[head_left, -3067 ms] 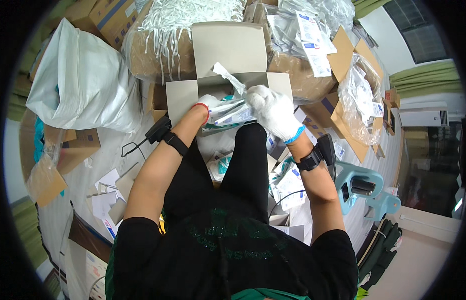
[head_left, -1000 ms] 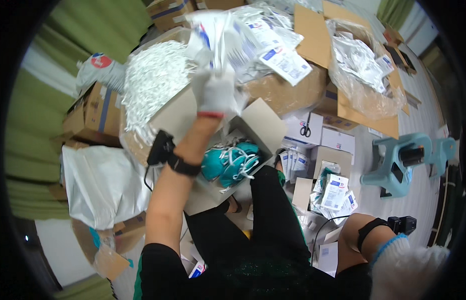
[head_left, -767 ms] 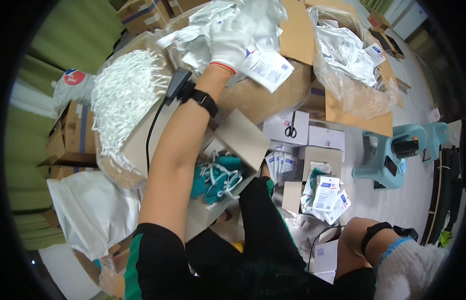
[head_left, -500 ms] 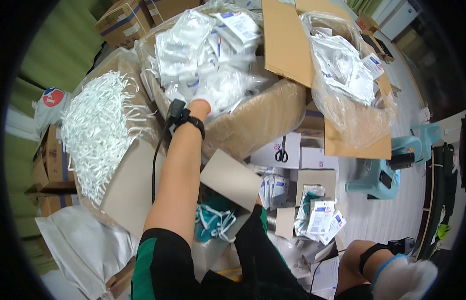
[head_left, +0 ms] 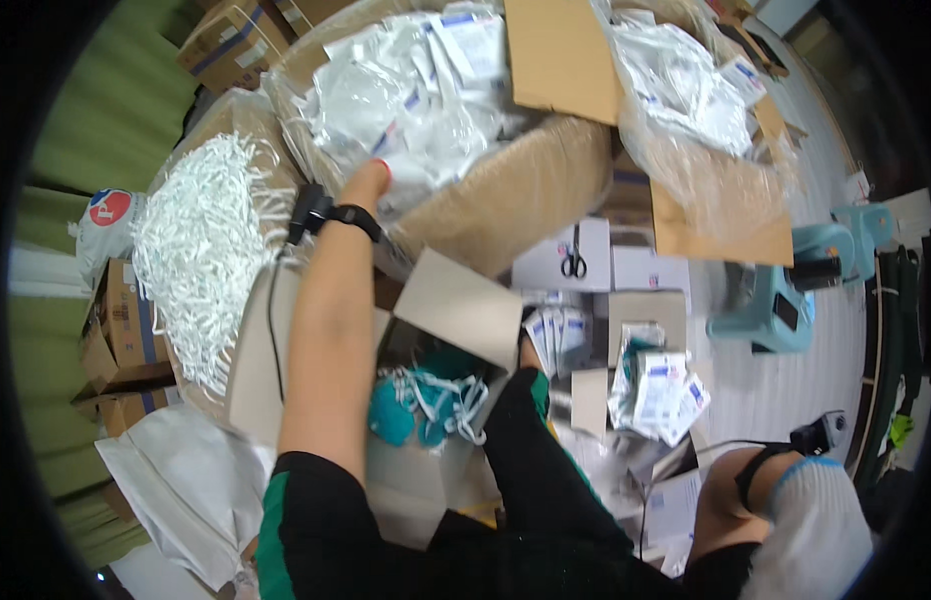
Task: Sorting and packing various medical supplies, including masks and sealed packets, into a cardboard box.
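Note:
My left arm reaches up and forward into a large plastic-lined carton (head_left: 516, 190) filled with white flat packets (head_left: 386, 75). My left hand (head_left: 414, 178), in a white glove with a red cuff edge, is among the packets. It blends with them, so its fingers cannot be made out. My right hand (head_left: 816, 525) is at the lower right, in a white knitted glove with a blue cuff. Its fingers run toward the lower edge and are not clear. Between my legs stands an open carton (head_left: 456, 305) holding teal cup-shaped masks (head_left: 394, 408) with white straps.
At the left, another carton holds a heap of white straps (head_left: 201, 260). Scissors (head_left: 574, 258) rest on a white box. A small open box holds packets (head_left: 661, 390). Another lined carton of packets (head_left: 676, 85) stands at the upper right, near light-blue stools (head_left: 766, 310).
The view has shifted, so the large carton sits higher in the picture. My left hand is lower among the packets, and the blurred white packet near it has settled. My right hand remains at lower right.

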`<state>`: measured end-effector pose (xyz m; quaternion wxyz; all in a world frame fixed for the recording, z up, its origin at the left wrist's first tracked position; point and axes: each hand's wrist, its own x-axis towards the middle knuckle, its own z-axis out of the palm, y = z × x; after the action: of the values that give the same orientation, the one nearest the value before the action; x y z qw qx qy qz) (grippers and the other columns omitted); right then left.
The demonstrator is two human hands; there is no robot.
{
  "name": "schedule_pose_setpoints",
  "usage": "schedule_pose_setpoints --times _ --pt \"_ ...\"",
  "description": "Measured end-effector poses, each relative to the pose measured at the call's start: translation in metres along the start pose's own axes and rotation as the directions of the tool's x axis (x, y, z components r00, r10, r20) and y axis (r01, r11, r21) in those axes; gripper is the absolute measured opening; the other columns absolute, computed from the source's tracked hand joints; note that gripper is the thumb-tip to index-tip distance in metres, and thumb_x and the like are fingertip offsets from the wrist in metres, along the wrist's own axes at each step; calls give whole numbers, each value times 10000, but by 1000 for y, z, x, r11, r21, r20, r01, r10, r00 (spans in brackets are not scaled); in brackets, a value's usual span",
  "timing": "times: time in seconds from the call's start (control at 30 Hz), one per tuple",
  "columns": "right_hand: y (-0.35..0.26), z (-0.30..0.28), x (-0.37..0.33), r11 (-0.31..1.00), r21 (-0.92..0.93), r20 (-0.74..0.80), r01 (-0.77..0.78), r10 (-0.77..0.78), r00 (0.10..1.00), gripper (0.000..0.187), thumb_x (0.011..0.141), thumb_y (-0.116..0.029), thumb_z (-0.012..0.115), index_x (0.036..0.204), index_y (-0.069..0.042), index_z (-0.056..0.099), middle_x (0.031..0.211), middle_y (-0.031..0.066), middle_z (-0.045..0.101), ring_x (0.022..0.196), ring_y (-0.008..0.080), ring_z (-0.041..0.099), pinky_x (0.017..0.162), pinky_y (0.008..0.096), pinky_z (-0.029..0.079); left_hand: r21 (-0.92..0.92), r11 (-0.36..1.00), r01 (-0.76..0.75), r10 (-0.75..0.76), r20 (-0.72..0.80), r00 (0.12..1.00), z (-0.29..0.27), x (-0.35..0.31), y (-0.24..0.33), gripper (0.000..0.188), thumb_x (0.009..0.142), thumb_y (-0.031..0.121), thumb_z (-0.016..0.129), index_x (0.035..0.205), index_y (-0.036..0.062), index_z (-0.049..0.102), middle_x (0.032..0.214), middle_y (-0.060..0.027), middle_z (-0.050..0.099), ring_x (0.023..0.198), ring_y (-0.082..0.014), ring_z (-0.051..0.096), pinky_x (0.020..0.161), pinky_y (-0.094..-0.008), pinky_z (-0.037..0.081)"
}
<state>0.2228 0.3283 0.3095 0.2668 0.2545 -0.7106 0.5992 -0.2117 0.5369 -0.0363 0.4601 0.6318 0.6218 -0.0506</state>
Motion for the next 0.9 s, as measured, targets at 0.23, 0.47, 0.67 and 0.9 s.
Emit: schedule_pose_setpoints --times 0.23,0.47,0.67,0.9 --pt "79 78 -130 778 584 -740 231 393 546 371 1004 -448 484 832 -129 565 758 42 539 599 196 475 579 343 404 -75 922 -379 300 -478 825 18 -133 52 843 745 257 751 1468 -15 412 1414 -221 537 1215 -277 566 1026 -334 450" --pt "192 141 -237 624 725 -646 291 763 -25 263 999 -231 562 1171 -33 587 1066 126 673 780 197 648 700 351 563 276 960 -53 253 -767 590 124 -274 71 560 830 312 728 1278 -3 607 1227 -218 654 1129 -344 635 979 -394 496" --pt "254 204 -351 597 788 -466 153 739 -487 182 987 -210 541 1066 -50 572 862 72 636 631 164 590 546 302 508 228 951 210 -82 -470 879 343 -365 110 697 662 515 808 1113 20 616 1020 -228 685 977 -386 667 849 -468 523" --pt "276 259 -402 392 916 -309 80 821 -481 96 947 -135 500 901 -65 545 687 62 534 502 174 506 429 322 428 536 740 405 -62 -545 836 414 -360 53 90 838 198 650 880 140 703 707 -96 683 717 -307 667 801 -445 433"
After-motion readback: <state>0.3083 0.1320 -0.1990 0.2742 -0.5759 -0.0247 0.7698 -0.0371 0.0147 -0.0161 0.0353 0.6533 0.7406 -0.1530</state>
